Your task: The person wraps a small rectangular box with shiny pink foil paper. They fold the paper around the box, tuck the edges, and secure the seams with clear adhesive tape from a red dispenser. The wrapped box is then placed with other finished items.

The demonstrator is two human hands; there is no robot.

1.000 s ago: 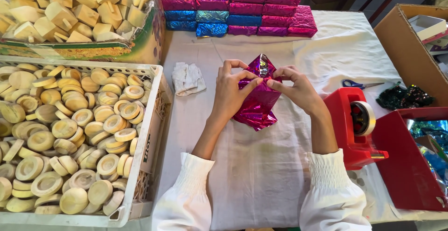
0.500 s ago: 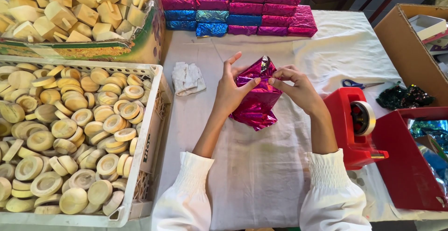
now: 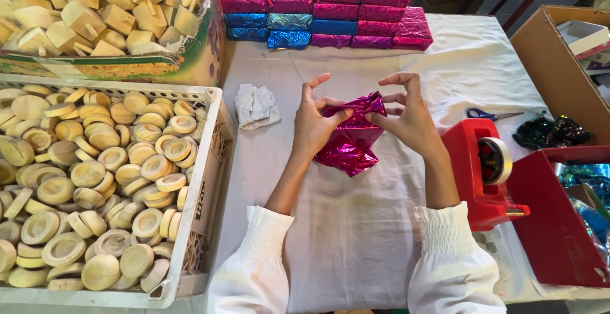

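A parcel wrapped in shiny magenta foil (image 3: 351, 144) lies on the white cloth in the middle of the table. My left hand (image 3: 314, 122) pinches the foil at the parcel's upper left, thumb and forefinger on it, the other fingers spread upward. On the upper right, my right hand (image 3: 410, 118) presses the foil's folded top flap with its thumb and fingers, the remaining fingers lifted. Both hands grip the foil's top edge, which is bent over toward the right.
A white crate (image 3: 210, 161) of round wooden pieces fills the left side, with a box of wooden blocks (image 3: 101, 9) behind it. Stacked foil-wrapped parcels (image 3: 324, 9) stand at the back. A crumpled white cloth (image 3: 255, 106), scissors (image 3: 489, 114), red tape dispenser (image 3: 483, 168), red bin (image 3: 559, 225) and cardboard box (image 3: 559, 66) surround.
The foil's upright top point has been folded down and to the right. Both hands opened their outer fingers and shifted slightly lower on the parcel.
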